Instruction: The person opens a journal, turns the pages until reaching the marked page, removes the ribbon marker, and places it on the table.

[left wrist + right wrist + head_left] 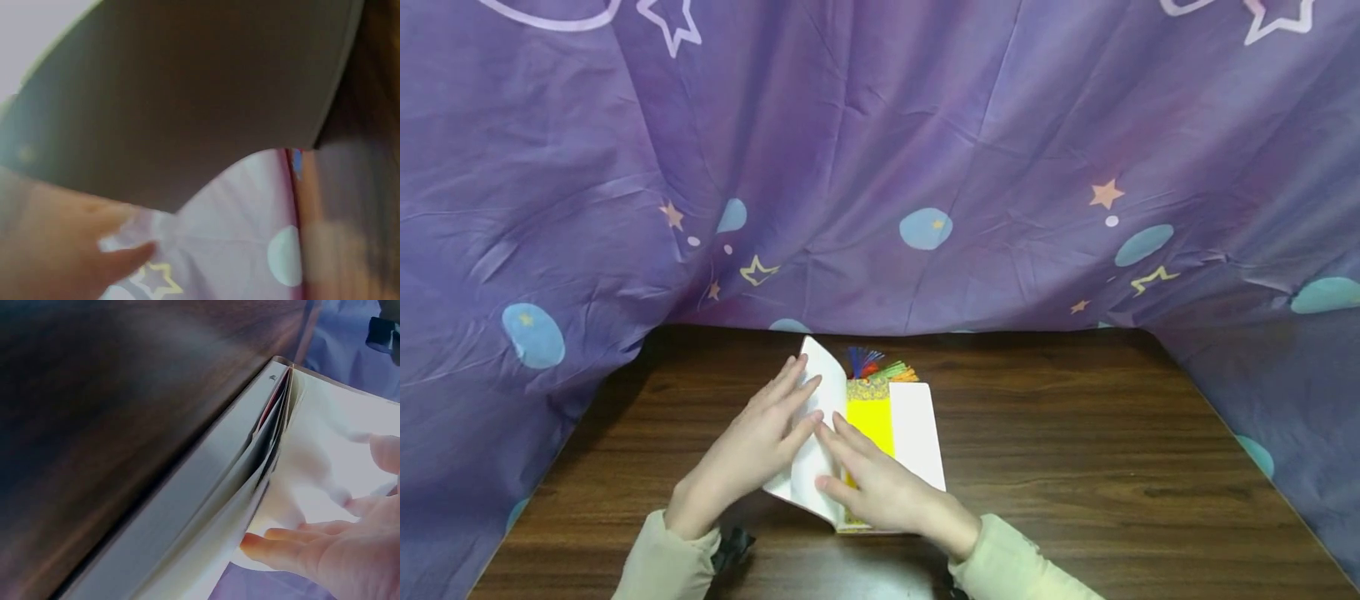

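A book with a yellow panel [871,421] and a white flap [917,433] lies spread on the table, its white pages [823,367] raised on the left side. My left hand [752,442] lies against these pages with fairly straight fingers. From the right, my right hand [880,483] reaches across the yellow panel, its extended fingers touching the pages near the fold. In the left wrist view a broad dark sheet [187,87] fills the top, and the left hand [69,244] is blurred. The right wrist view has the right hand [331,550] beside pale pages [331,412].
Blue, red, green and orange tassels [887,371] stick out beyond the book's top edge. The dark wooden table [1075,467] extends on both sides. A purple cloth [865,167] with stars and blue spots hangs behind it. A black item [732,550] sits by the left sleeve.
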### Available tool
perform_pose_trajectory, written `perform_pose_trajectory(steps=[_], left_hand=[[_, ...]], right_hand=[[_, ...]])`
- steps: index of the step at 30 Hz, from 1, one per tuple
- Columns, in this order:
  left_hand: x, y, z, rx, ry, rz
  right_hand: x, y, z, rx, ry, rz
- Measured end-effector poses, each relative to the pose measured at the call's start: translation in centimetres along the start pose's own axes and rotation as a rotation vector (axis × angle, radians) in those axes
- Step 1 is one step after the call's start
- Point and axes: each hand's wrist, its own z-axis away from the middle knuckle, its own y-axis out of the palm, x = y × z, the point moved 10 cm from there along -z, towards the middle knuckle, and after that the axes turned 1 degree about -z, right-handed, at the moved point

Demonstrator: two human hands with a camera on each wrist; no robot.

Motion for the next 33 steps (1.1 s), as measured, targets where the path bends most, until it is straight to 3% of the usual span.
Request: perform_pose_trajectory(steps=[4,7,11,15,22,27,33], left_hand=[[-2.6,-0.6,0.2,-0.076,0.111,-0.117],[-3.0,0.7,0.2,-0.036,0.116,-0.223],[-1.0,2.6,0.3,0.038,0.033,-0.319],[1.5,3.5,0.5,0.069,-0.053,-0.264],[2.9,4.6,0.3,0.1,-0.069,-0.202],[2.9,4.6,0.3,0.083,-0.068,-0.195],[3.1,4.5,0.4,0.084,-0.079,-0.2]], right_hand=[[-0.1,0.2,0.0,0.011,0.0,0.007],[-0.1,0.3,0.1,0.015,0.003,0.02],[-0.2,0.5,0.1,0.029,0.016,0.026],[-0.3,0.8,0.1,0.042,0.024,0.034],[-0.8,-0.1,0.5,0.019,0.036,-0.021],[-0.8,-2.1,0.6,-0.072,0.009,-0.07],[-2.4,-5.3,0.9,-0.305,0.03,-0.125]])
